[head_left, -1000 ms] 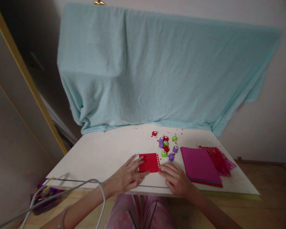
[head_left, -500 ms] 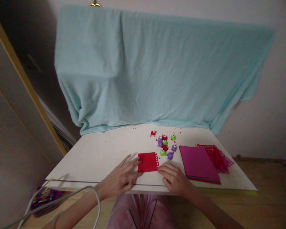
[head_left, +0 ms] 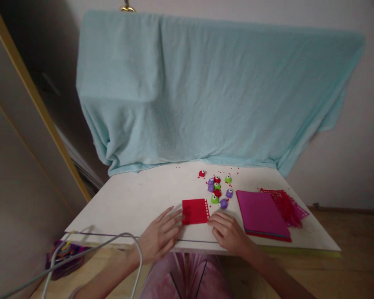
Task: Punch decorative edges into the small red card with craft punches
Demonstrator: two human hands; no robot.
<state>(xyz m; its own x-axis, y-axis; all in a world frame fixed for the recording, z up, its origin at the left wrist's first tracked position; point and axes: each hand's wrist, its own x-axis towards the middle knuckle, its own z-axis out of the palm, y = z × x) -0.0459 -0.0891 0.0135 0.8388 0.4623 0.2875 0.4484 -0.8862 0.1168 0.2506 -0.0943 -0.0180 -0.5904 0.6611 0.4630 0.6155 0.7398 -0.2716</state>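
A red square of paper (head_left: pixel 195 211) lies flat near the table's front edge, with a row of punched holes down its right side. My left hand (head_left: pixel 162 233) is spread flat beside it, fingertips at the paper's left edge. At the lower right corner, my right hand (head_left: pixel 228 231) has its fingers curled together on the paper's edge. Just beyond the paper sit several small red, green and purple pieces with eye-like white tops, among them a green one (head_left: pixel 215 199) and a purple one (head_left: pixel 223 203).
A stack of coloured paper (head_left: pixel 263 214), magenta on top, lies at the right. Punched red strips (head_left: pixel 286 209) are heaped beside it. Tiny red bits dot the white table (head_left: pixel 127 199). A light blue cloth (head_left: pixel 221 95) hangs behind; a grey cable (head_left: pixel 96 245) crosses my left forearm.
The whole view has shifted slightly, with everything a little further right. My left hand's fingers have drawn slightly closer together; the paper and right hand look unchanged against the table.
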